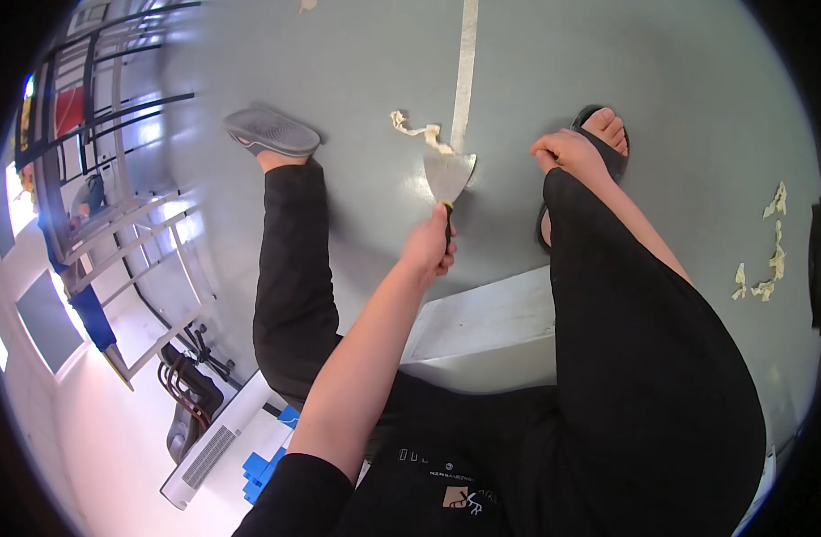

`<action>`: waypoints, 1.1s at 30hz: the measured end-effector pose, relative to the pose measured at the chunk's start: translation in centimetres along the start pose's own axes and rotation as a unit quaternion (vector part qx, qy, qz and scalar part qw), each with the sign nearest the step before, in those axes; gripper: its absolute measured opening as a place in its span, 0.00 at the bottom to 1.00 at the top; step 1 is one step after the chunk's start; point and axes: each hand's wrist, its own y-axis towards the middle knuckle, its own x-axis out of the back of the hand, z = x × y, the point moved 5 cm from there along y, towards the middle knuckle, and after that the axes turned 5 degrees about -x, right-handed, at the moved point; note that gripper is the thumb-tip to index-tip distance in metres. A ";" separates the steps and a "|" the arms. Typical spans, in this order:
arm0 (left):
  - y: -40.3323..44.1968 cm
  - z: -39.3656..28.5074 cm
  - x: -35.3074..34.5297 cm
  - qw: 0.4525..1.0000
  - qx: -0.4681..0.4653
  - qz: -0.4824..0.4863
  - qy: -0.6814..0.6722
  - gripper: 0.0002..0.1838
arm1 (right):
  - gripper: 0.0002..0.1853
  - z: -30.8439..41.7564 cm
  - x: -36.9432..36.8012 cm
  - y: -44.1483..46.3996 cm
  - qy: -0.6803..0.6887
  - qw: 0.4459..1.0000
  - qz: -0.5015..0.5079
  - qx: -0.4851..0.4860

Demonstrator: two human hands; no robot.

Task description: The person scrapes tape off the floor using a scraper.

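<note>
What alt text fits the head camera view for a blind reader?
A person's left hand holds a scraper at the end of a pale line on a gray floor, a crumpled strip at its blade; the right hand rests by the knee.

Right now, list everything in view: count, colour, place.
scraper: 1, grey blade, dark handle, left hand
floor: 1, grey, underfoot
floor stripe: 1, pale, ahead of blade
peelings: several, cream, at blade, far right and top edge
seat-like block: 1, white, between legs
frames: several, dark and pale, left
panel: 1, red, upper left
grilled unit: 1, white, lower left
blue items: several, beside unit
edge object: 1, dark, far right, unidentifiable
left hand: 1, bare, fingers round handle
right hand: 1, bare, by right knee
footwear: grey on left foot, black on right
</note>
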 end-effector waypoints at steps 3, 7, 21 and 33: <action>-1.9 4.5 -0.2 0.997 0.071 0.027 -0.004 0.30 | 0.04 -0.9 -0.3 -0.2 -0.001 1.000 -0.010 -0.003; -3.1 8.3 0.1 0.993 0.099 0.037 0.058 0.30 | 0.04 -1.1 -0.5 -0.1 -0.020 1.000 0.023 -0.010; -3.7 7.4 -0.9 0.990 0.088 0.060 0.088 0.30 | 0.04 -0.9 -0.4 -0.2 -0.015 1.000 0.007 -0.009; -2.9 5.1 -0.7 0.997 0.059 0.044 0.013 0.30 | 0.04 -0.8 -0.4 -0.2 -0.011 1.000 0.000 -0.005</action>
